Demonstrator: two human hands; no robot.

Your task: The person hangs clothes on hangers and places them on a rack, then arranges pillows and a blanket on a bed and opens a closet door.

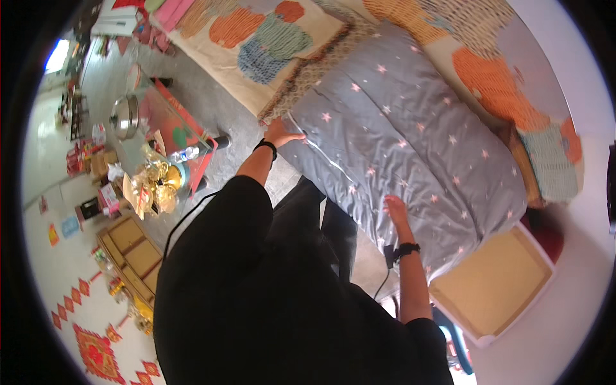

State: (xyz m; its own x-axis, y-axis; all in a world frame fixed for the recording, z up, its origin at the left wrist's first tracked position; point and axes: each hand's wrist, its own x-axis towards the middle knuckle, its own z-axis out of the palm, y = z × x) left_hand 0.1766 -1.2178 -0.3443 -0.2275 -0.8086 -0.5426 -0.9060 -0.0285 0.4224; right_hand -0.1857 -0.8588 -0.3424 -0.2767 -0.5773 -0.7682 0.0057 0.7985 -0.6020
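A thick grey quilt (398, 135) with pink and white stars lies folded on a seat or bed in front of me. A white strip (327, 156), perhaps a zip or cord, runs along its near left edge. At the quilt's left corner rests my left hand (280, 133), thumb stretched out over the fabric and apart from the fingers. My right hand (396, 210) touches the top of the quilt near its front edge, its fingers extended and seen from the side. Neither hand visibly grips the cloth. Black bands with cables circle both wrists.
Patterned covers (491, 80) lie beyond the quilt, and another patterned cover (247, 48) at the far left. A shallow tan tray or drawer (494, 282) with a white rim stands at right. On the left, a glass table (168, 106) bears a metal pot (124, 117) and a bottle (185, 154).
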